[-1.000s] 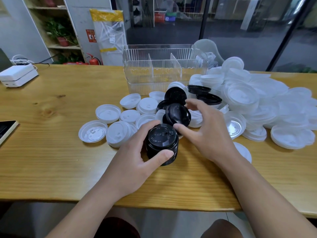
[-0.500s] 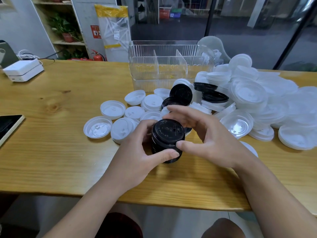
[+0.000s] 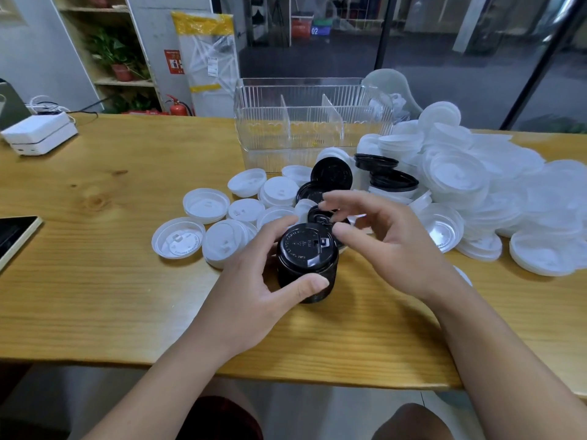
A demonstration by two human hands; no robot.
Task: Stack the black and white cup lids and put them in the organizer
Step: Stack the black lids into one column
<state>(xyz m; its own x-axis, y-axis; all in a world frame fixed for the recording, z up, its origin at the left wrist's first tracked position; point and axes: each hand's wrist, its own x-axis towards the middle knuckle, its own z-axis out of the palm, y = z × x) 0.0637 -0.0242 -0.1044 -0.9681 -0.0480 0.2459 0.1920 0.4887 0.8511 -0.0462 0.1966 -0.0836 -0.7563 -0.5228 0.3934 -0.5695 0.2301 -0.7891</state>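
On the wooden counter the left hand is wrapped around a stack of black lids, thumb curled across the near side and fingers round the far side, so the stack stands upright just in front of the person. The right hand hovers just right of the stack's top with its fingers loosely spread and a little blurred; its thumb tip lies close beside the top lid's rim, and whether it touches cannot be told. Another black lid lies just behind the stack, partly hidden under the right hand's fingers; whether they touch it is unclear. Farther back a black lid leans upright against white ones, and two more black lids rest on white stacks to its right. Loose white lids are scattered to the left of the stack, some rim up, some dome up, and a large pile of white lids fills the right side of the counter. The clear organizer, with two upright dividers inside, stands at the back behind the lids; its compartments appear to hold nothing. A white box sits at the far left, and a dark tablet lies at the left edge.
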